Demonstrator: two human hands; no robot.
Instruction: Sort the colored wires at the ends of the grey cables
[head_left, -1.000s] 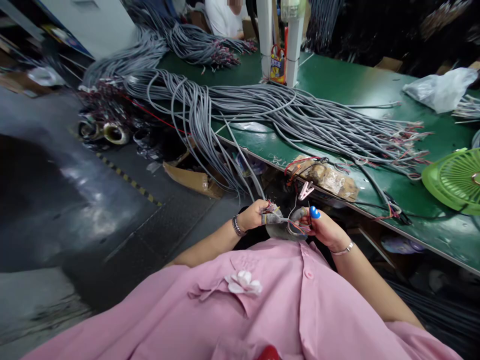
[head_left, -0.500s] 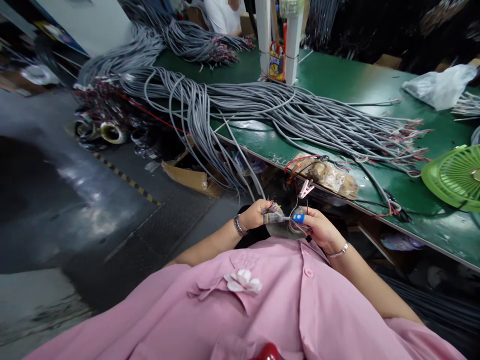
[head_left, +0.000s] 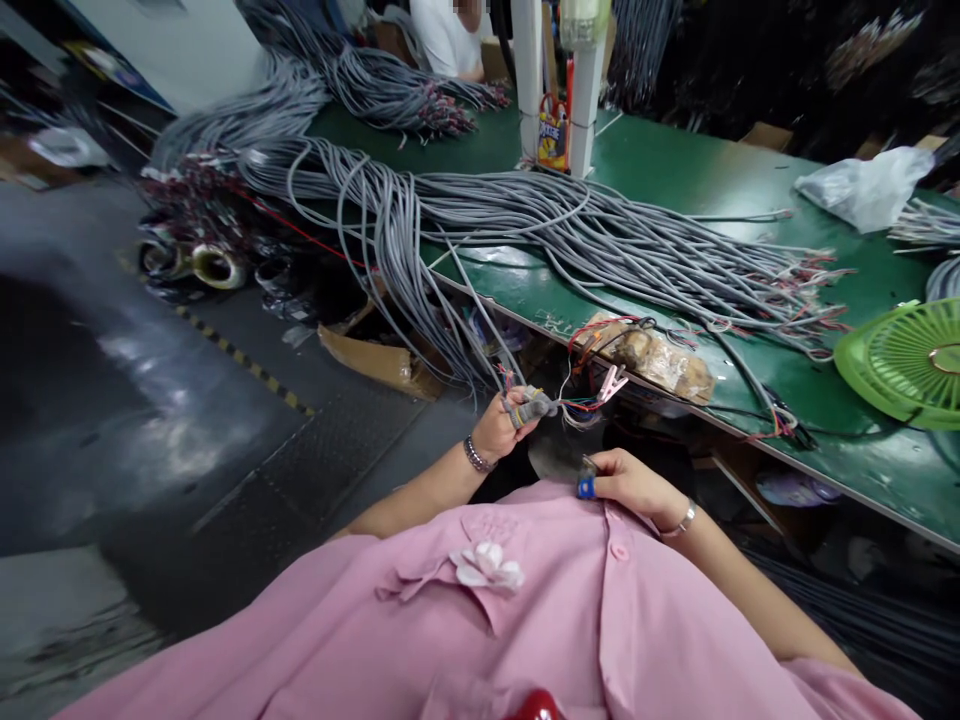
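Note:
My left hand (head_left: 504, 425) is closed round a grey cable (head_left: 513, 372) near its end, with grey and yellow wrapping on the fingers. Thin coloured wires (head_left: 581, 406) fan out from the cable end to the right, close to a pink clip (head_left: 612, 384) at the table edge. Lower and to the right, my right hand (head_left: 634, 485) is held near the pink shirt, apart from the wires. Blue tape (head_left: 586, 487) is wrapped round its thumb. Its fingers are pressed together, and what they hold, if anything, is hidden.
A big bundle of grey cables (head_left: 510, 205) lies across the green table (head_left: 675, 160) and hangs over its front edge. A tape-wrapped block (head_left: 660, 360) sits at the edge, and a green fan (head_left: 907, 360) stands at right. A person in white (head_left: 450, 40) is behind.
My right hand has come off the wires and moved down towards the shirt. My left hand has shifted slightly left and turned, and the wires now spread out freely towards the clip.

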